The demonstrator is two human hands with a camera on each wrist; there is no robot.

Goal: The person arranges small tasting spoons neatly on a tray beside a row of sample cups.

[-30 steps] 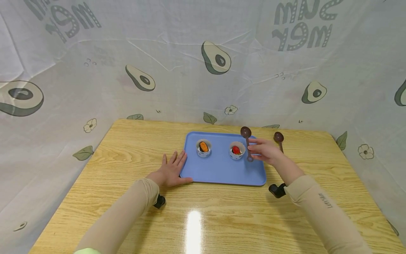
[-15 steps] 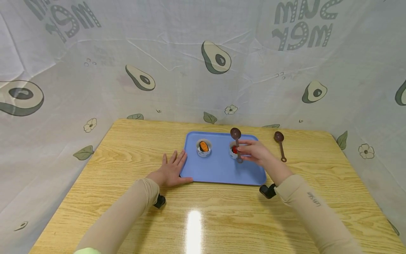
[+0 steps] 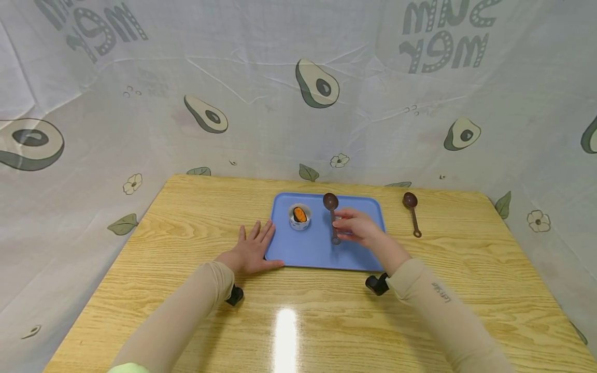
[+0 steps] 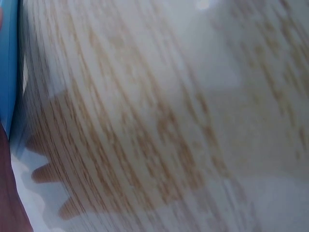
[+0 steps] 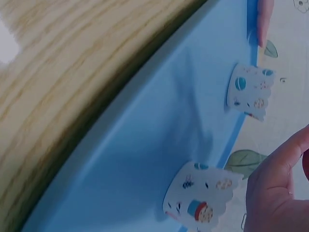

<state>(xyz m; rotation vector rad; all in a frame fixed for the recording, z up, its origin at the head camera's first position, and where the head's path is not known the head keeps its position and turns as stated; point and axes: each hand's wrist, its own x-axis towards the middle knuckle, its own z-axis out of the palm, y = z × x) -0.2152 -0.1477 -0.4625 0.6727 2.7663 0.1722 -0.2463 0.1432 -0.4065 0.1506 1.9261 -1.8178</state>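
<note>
My right hand (image 3: 358, 228) pinches a dark brown measuring spoon (image 3: 330, 202) by its handle, bowl end away from me, above the blue tray (image 3: 308, 254). Behind that hand, the right paper cup (image 5: 198, 198) is almost wholly hidden in the head view; the right wrist view shows it standing on the tray. A second paper cup (image 3: 299, 226), printed with small pictures, holds an orange-topped sushi piece (image 3: 300, 215) on the tray's left side. With fingers spread, my left hand (image 3: 252, 255) lies at the tray's front left corner, touching its edge.
Another brown measuring spoon (image 3: 413, 215) lies on the wooden table (image 3: 326, 321) to the right of the tray. A white cloth (image 3: 261, 129) with printed avocados hangs behind the table and along both sides.
My right hand has carried the spoon leftward across the tray, from right of the right cup to left of it. The left hand and the tray stay where they were.
</note>
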